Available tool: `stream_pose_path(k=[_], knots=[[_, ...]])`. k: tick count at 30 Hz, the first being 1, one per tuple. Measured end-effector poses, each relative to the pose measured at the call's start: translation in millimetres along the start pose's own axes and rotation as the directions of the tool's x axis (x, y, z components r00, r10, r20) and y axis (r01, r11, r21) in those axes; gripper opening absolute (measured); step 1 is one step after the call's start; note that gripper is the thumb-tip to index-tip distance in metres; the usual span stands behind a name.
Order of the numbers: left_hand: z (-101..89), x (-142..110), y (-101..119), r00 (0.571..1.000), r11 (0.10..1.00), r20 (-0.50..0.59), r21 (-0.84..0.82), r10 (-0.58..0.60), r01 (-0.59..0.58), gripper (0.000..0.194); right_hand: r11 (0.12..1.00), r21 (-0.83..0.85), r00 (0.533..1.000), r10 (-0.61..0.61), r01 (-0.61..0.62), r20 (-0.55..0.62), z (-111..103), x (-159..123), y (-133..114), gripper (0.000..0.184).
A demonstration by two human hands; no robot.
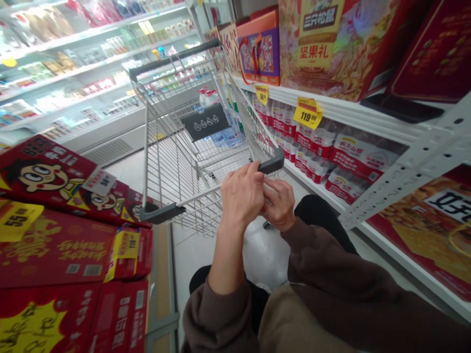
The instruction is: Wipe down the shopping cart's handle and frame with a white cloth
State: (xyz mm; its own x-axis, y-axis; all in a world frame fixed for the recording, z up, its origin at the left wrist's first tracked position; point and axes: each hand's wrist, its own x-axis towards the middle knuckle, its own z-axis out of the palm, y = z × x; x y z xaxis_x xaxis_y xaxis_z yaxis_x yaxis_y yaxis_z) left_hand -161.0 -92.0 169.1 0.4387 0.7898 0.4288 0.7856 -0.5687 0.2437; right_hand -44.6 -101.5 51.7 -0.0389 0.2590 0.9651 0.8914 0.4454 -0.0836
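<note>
white metal shelf [331,112], gift boxes [324,49] on top, wrapped red-labelled packs [362,162] below

At nine o'clock, red cartoon-printed snack cartons [55,235] stack up under yellow price cards [18,220]. At two o'clock, a white metal shelf [331,110] carries a nut gift box [324,44] above shrink-wrapped bottle packs [353,159] with a yellow 119.00 price tag [307,113]; lit supermarket shelving [84,63] fills ten o'clock.

Right shelf: yellow price tag [307,113] reads 119.00; box [312,44] above reads 三只松鼠, 坚果礼. Near left: yellow tag [16,220] on red cartons [55,255] reads 55.00.
</note>
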Motion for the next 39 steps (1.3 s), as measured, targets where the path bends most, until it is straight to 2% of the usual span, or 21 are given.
stream_pose_path(k=[1, 3, 5, 7, 9, 12, 15, 16, 18, 20, 23, 25, 26, 28, 30, 32, 34, 37, 39], knots=[[-2.3, -0.6, -1.8, 1.000, 1.000, 0.017, -0.006, 0.003, -0.003, 0.091, 1.000, -0.017, 1.000, 0.010, -0.010, -0.010, -0.2, -0.3, 5.9, 0.017], [-11.1, -6.5, -12.4, 0.999, 1.000, 0.032, -0.018, -0.010, 0.011, 0.091, 0.984, -0.089, 0.987, 0.148, -0.154, -0.066, -4.5, -1.4, 27.8, 0.016], [-22.2, -15.6, -27.2, 0.997, 0.997, 0.018, -0.021, -0.069, 0.069, 0.093, 0.935, -0.156, 0.945, 0.298, -0.317, -0.134, -11.4, -1.8, 51.0, 0.017], [-32.6, -24.8, -41.1, 0.990, 0.989, -0.010, -0.029, -0.144, 0.143, 0.097, 0.907, -0.176, 0.920, 0.358, -0.384, -0.161, -16.2, 0.2, 59.9, 0.018], [-41.5, -32.5, -51.9, 0.972, 0.973, -0.040, -0.033, -0.230, 0.229, 0.101, 0.927, -0.128, 0.931, 0.335, -0.353, -0.145, -15.2, 5.0, 46.7, 0.018], [-53.2, -42.1, -65.5, 0.932, 0.938, -0.105, -0.050, -0.347, 0.343, 0.103, 0.972, 0.000, 0.968, 0.236, -0.237, -0.092, -2.9, 15.7, -3.4, 0.021], [-63.8, -52.8, -80.8, 0.904, 0.916, -0.152, -0.079, -0.400, 0.393, 0.105, 0.995, 0.068, 0.997, 0.074, -0.073, -0.019, 12.6, 25.1, -46.9, 0.023], [-66.7, -56.8, -85.6, 0.897, 0.909, -0.150, -0.071, -0.417, 0.411, 0.105, 0.997, 0.070, 1.000, 0.020, -0.020, -0.004, 16.2, 26.1, -52.2, 0.023], [-70.5, -64.7, -92.7, 0.883, 0.892, -0.129, -0.035, -0.451, 0.451, 0.106, 0.998, 0.059, 0.999, -0.033, 0.032, 0.001, 19.6, 23.1, -47.4, 0.023], [-70.5, -70.3, -94.3, 0.871, 0.879, -0.125, -0.015, -0.475, 0.477, 0.107, 0.999, 0.036, 1.000, 0.008, -0.007, -0.024, 18.5, 15.3, -29.6, 0.023], [-63.6, -69.7, -86.7, 0.871, 0.879, -0.131, -0.012, -0.473, 0.476, 0.108, 0.979, -0.048, 0.975, 0.191, -0.197, -0.117, 16.6, 6.5, -12.5, 0.015], [-56.7, -64.0, -77.7, 0.883, 0.890, -0.120, -0.006, -0.454, 0.456, 0.106, 0.947, -0.079, 0.942, 0.296, -0.311, -0.157, 19.8, 7.7, -23.8, 0.014], [-53.4, -60.8, -73.1, 0.889, 0.896, -0.119, -0.007, -0.442, 0.445, 0.106, 0.942, -0.069, 0.937, 0.315, -0.328, -0.153, 22.9, 9.9, -35.8, 0.014], [-48.8, -56.1, -65.7, 0.903, 0.912, -0.134, -0.017, -0.409, 0.410, 0.104, 0.963, -0.011, 0.958, 0.269, -0.271, -0.098, 30.2, 15.2, -63.6, 0.017], [-48.7, -56.1, -63.6, 0.927, 0.938, -0.144, -0.022, -0.345, 0.346, 0.101, 0.990, 0.040, 0.990, 0.139, -0.138, -0.034, 35.4, 18.2, -80.6, 0.021], [-53.5, -60.9, -68.7, 0.954, 0.962, -0.129, -0.013, -0.272, 0.273, 0.097, 0.999, 0.036, 0.999, 0.039, -0.039, 0.002, 35.2, 17.0, -74.7, 0.023], [-60.8, -68.3, -79.3, 0.959, 0.968, -0.130, -0.004, -0.251, 0.253, 0.095, 0.999, -0.019, 0.999, 0.046, -0.047, -0.028, 30.3, 13.4, -48.6, 0.019], [-67.2, -76.8, -93.9, 0.936, 0.955, -0.188, -0.078, -0.296, 0.286, 0.102, 0.966, -0.129, 0.964, 0.200, -0.224, -0.177, 23.2, 12.5, -10.4, 0.013], [-64.8, -76.8, -95.6, 0.924, 0.946, -0.216, -0.138, -0.316, 0.292, 0.105, 0.927, -0.158, 0.923, 0.295, -0.339, -0.245, 23.8, 17.1, -11.5, 0.012]])
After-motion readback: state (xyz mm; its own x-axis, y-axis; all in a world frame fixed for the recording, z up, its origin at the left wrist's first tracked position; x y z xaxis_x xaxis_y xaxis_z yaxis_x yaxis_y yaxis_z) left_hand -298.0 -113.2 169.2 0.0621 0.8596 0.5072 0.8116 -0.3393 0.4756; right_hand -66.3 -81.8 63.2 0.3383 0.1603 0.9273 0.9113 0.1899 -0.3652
